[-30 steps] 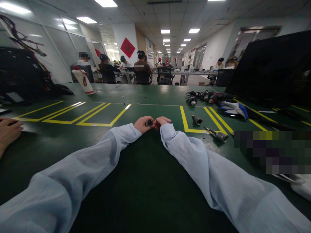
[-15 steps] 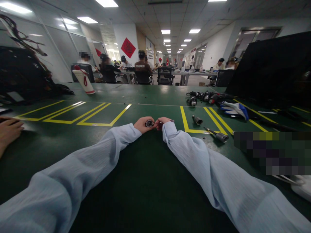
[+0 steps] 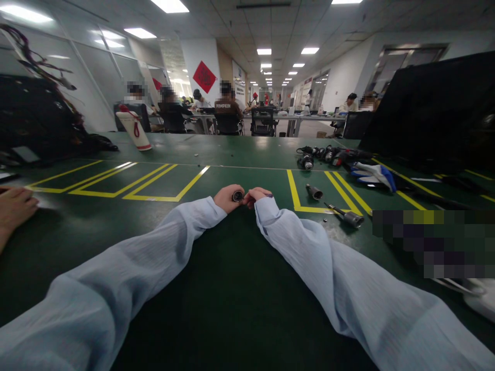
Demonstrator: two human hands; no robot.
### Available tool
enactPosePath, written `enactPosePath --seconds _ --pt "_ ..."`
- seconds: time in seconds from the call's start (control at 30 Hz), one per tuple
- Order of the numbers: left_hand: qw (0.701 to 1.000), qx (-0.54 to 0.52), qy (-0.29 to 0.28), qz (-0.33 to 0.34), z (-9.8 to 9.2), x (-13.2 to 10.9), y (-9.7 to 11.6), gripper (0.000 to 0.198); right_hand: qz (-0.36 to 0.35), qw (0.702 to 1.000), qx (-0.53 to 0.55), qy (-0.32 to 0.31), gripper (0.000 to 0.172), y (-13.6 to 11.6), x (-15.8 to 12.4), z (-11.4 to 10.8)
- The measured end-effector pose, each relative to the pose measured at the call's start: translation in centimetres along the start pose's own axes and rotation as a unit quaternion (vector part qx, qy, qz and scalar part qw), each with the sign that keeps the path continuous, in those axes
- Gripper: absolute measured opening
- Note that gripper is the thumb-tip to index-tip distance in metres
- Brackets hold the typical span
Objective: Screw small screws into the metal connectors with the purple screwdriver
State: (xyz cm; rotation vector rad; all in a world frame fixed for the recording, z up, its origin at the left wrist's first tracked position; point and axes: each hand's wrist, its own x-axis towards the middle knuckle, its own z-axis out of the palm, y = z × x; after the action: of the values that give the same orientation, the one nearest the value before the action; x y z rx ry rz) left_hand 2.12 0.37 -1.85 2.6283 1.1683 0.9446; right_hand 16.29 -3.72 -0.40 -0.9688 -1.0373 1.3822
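My left hand [image 3: 227, 198] is closed around a small round dark metal part [image 3: 237, 196]. Its open, ring-shaped end faces me. Close beside it, my right hand [image 3: 257, 195] has its fingers pinched together at the part's right side. Whatever those fingertips hold is too small and hidden to name. To the right on the green table [image 3: 247, 154] lie a grey metal cone-shaped socket [image 3: 314, 192] and a shafted metal tool with a cylindrical head [image 3: 350, 217]. A tiny nut-like piece [image 3: 325, 220] rests near them.
Dark metal fittings [image 3: 307, 162] lie at the back right beside a blue-and-white glove [image 3: 373, 175]. A white cup [image 3: 134, 129] with a red strap stands at the back left. Another person's hand [image 3: 17, 208] is at the left edge. Yellow tape [image 3: 150, 199] marks the table.
My right hand has shifted slightly left and turned. The thin metal piece seen between my hands before no longer shows. The round part stays in my left hand.
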Motion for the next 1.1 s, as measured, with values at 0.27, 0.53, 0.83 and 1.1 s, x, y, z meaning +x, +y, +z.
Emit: enactPosePath --seconds 0.27,0.53,0.83,1.1 --pt "1.000 -0.012 0.013 -0.009 -0.1 0.0 0.1 0.014 0.069 0.996 0.020 -0.054 0.043 -0.1 1.2 -0.5" --pt "0.999 -0.028 0.000 -0.021 -0.1 0.0 0.5 0.018 0.043 0.997 0.039 -0.052 0.035 0.9 1.6 -0.4" --pt "0.999 -0.008 -0.007 -0.030 0.0 0.0 0.3 0.021 0.007 0.998 0.019 -0.056 0.039 0.8 2.1 -0.9" --pt "0.999 -0.029 -0.021 -0.025 -0.1 -0.1 0.5 0.019 -0.054 0.996 0.031 -0.066 0.030 1.3 2.2 -1.8"
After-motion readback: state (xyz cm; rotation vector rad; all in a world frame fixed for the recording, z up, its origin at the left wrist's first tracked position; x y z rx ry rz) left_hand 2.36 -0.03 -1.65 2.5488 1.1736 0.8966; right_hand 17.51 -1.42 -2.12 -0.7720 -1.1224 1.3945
